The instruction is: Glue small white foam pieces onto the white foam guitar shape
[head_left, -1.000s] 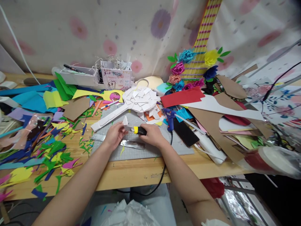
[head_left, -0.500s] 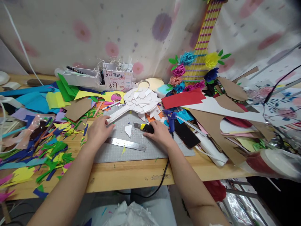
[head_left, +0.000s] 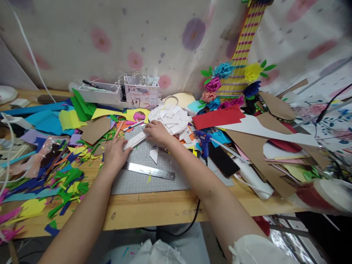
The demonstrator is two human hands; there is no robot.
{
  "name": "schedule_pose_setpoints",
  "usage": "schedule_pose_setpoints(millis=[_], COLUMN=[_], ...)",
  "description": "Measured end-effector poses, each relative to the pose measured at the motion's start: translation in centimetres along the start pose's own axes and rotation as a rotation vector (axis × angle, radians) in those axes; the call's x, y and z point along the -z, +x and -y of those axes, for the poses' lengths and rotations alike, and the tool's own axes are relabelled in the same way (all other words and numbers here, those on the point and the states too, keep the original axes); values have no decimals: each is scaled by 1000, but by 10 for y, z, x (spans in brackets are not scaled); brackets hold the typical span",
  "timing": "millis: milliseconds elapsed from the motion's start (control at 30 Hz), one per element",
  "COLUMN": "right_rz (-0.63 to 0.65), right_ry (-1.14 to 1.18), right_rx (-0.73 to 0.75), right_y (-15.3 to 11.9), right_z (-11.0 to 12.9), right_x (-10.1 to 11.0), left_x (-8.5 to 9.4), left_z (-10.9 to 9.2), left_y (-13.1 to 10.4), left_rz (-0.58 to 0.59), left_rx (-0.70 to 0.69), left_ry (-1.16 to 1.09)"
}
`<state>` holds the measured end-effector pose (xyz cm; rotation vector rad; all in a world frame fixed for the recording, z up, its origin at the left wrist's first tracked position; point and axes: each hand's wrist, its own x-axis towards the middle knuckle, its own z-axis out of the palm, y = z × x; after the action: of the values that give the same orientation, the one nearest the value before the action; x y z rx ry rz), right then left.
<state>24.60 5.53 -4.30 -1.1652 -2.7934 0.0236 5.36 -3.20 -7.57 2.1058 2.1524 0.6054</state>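
A white paper craft piece [head_left: 172, 119] lies on the grey cutting mat [head_left: 132, 187], its round head covered in small white scraps and a long narrow handle running toward the left. My left hand [head_left: 115, 153] grips the lower end of that handle. Farther up, where handle and head meet, my right hand [head_left: 157, 132] has its fingers closed on it. A steel ruler [head_left: 150, 171] and a white triangular scrap [head_left: 154, 155] rest on the mat just below. Something black and yellow, apparently the utility knife [head_left: 193, 150], shows partly beside my right forearm.
Coloured paper scraps [head_left: 66, 183] cover the left side. A blue glue gun [head_left: 204, 143] and a black phone [head_left: 223, 161] lie to the right, near cardboard sheets [head_left: 255, 157]. White boxes [head_left: 141, 96] and a flowered yellow guitar-like craft [head_left: 242, 51] stand behind.
My right hand has let go of the utility knife and moved up and left onto the handle of the white craft piece. My left hand stays at the handle's end. The view has shifted slightly.
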Motion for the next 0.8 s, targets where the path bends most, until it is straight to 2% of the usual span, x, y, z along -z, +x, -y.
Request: schedule_pose_setpoints(millis=[200, 400, 567, 800], right_rz=[13, -9, -49, -69], right_ry=[0, 1, -15, 48], right_rx=[23, 51, 96, 52], right_y=[1, -2, -18, -43], right_z=[-5, -2, 5, -4], right_x=[-2, 9, 17, 8], left_x=[1, 13, 23, 15], left_z=[1, -1, 4, -3], left_y=[3, 0, -3, -6], left_rz=[21, 24, 55, 147], left_rx=[-5, -18, -94, -145], left_ry=[-25, -18, -8, -52])
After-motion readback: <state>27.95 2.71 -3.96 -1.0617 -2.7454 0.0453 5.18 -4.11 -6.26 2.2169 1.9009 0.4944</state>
